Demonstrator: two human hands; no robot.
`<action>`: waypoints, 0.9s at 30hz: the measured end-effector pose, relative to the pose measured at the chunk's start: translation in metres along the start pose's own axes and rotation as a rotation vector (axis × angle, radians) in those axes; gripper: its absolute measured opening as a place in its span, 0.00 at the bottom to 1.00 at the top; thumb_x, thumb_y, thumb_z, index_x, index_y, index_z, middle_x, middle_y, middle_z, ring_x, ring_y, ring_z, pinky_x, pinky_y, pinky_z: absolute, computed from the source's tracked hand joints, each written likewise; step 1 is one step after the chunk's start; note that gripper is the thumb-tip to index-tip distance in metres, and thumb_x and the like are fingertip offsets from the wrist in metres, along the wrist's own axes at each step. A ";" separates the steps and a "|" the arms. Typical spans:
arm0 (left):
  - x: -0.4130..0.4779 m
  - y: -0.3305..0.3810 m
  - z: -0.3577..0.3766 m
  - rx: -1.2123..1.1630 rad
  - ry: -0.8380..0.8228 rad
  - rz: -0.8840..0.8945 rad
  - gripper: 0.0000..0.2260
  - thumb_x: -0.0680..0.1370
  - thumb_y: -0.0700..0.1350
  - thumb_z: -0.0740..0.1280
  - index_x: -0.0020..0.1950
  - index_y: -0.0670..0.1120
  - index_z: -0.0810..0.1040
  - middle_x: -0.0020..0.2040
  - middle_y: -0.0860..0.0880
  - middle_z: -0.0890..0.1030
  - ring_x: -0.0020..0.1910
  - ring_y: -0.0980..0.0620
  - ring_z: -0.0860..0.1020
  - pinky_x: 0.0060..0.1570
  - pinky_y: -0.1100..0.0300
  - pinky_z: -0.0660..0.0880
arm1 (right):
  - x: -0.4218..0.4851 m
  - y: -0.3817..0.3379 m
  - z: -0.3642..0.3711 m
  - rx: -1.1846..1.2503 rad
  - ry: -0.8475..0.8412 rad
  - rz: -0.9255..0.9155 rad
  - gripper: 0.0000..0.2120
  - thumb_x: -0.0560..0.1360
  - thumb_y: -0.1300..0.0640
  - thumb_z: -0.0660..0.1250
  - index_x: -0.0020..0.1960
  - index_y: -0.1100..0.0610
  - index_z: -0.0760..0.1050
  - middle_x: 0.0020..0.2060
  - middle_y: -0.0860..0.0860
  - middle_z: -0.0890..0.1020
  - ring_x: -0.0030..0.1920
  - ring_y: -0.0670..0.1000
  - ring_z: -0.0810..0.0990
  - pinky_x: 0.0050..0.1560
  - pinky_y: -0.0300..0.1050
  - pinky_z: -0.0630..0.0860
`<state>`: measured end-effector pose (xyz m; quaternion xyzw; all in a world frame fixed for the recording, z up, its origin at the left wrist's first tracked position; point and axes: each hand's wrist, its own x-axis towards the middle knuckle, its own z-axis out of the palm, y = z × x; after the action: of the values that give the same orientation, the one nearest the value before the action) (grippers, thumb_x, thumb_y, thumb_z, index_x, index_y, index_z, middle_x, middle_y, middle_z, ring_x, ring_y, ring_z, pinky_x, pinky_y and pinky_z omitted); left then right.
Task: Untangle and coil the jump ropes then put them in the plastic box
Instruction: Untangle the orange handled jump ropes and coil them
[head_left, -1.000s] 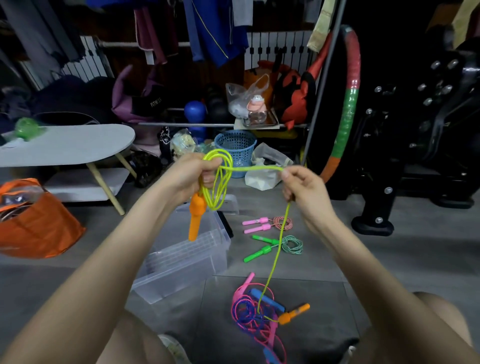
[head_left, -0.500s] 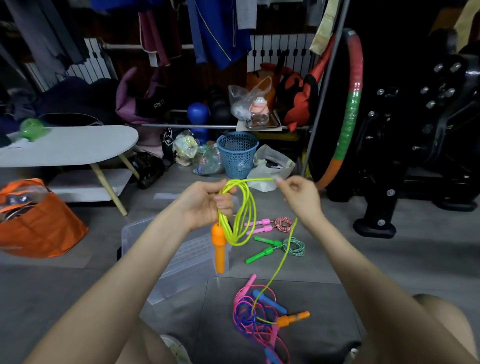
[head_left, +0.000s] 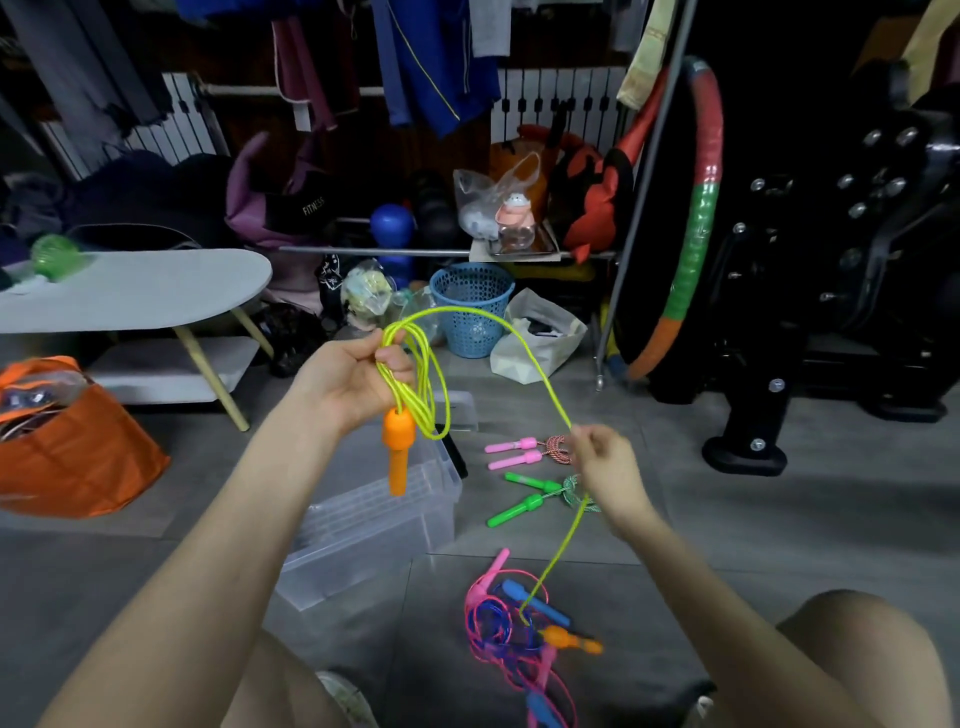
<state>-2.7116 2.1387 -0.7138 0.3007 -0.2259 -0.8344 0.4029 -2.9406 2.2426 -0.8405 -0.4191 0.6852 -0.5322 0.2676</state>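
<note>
The left hand (head_left: 358, 379) grips the coiled yellow-green jump rope (head_left: 428, 387), its orange handle (head_left: 397, 449) hanging over the clear plastic box (head_left: 374, 525). To the right, the right hand (head_left: 605, 462) pinches the rope's free run, which drops to the near pink-and-blue rope tangle (head_left: 498, 618). Bare floor lies right of it.

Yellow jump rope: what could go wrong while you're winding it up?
The yellow jump rope runs down into the pink and blue ropes on the floor, where its second orange handle lies. Pulling through the right hand might drag that pile or tighten a knot. The coils hang from the left hand by their tops only, so they could slip apart.
</note>
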 end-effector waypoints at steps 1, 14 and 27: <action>0.002 -0.001 -0.001 0.022 0.002 0.001 0.13 0.80 0.43 0.51 0.40 0.41 0.70 0.24 0.52 0.65 0.22 0.56 0.66 0.34 0.65 0.60 | 0.005 -0.025 -0.001 0.017 0.048 -0.087 0.12 0.77 0.59 0.62 0.34 0.56 0.70 0.27 0.49 0.70 0.29 0.44 0.67 0.33 0.41 0.65; 0.007 -0.018 -0.015 0.244 0.111 0.091 0.14 0.82 0.40 0.49 0.39 0.44 0.67 0.22 0.53 0.69 0.28 0.54 0.67 0.32 0.65 0.62 | -0.025 -0.082 0.012 -0.955 -0.162 -0.504 0.16 0.52 0.65 0.78 0.25 0.55 0.70 0.23 0.51 0.73 0.19 0.46 0.73 0.21 0.32 0.58; 0.002 -0.063 -0.042 0.739 0.171 0.194 0.14 0.82 0.37 0.54 0.37 0.40 0.68 0.32 0.45 0.69 0.23 0.55 0.79 0.26 0.66 0.75 | -0.022 -0.086 0.035 -0.689 -0.572 -0.733 0.08 0.76 0.59 0.64 0.50 0.58 0.81 0.40 0.56 0.79 0.43 0.56 0.78 0.41 0.43 0.67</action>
<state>-2.7177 2.1676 -0.7840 0.4711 -0.5044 -0.6267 0.3618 -2.8764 2.2367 -0.7704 -0.8192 0.5295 -0.2019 0.0886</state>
